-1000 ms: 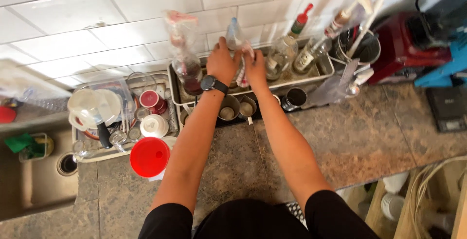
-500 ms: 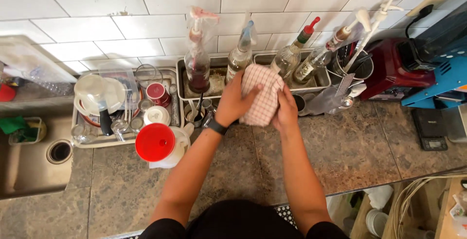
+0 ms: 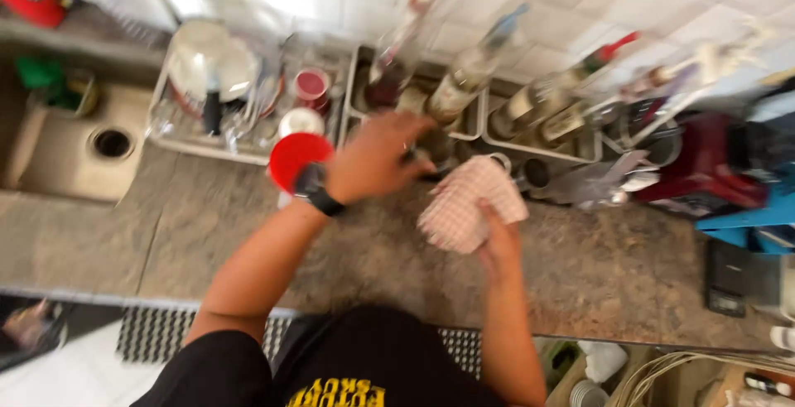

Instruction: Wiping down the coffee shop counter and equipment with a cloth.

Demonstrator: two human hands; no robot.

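Note:
My right hand (image 3: pixel 497 245) grips a red-and-white checked cloth (image 3: pixel 464 204), bunched up just above the stone counter. My left hand (image 3: pixel 377 158), with a black watch (image 3: pixel 315 192) on its wrist, reaches to the front of the metal tray (image 3: pixel 476 130) that holds bottles. Its fingers curl around a small dark object (image 3: pixel 426 173), which is blurred. A metal cup (image 3: pixel 499 161) shows its rim right behind the cloth.
Several glass bottles (image 3: pixel 464 84) lean in the tray against the tiled wall. A dish rack (image 3: pixel 240 92) with bowls and cups stands to the left, with a red lid (image 3: pixel 294 158) in front of it. A sink (image 3: pixel 74 146) lies far left. A red appliance (image 3: pixel 704 163) sits at the right.
The cloth was held in both hands over the counter. Now only my right hand keeps it, and my left hand has come off toward the tray. The view has swung and blurred.

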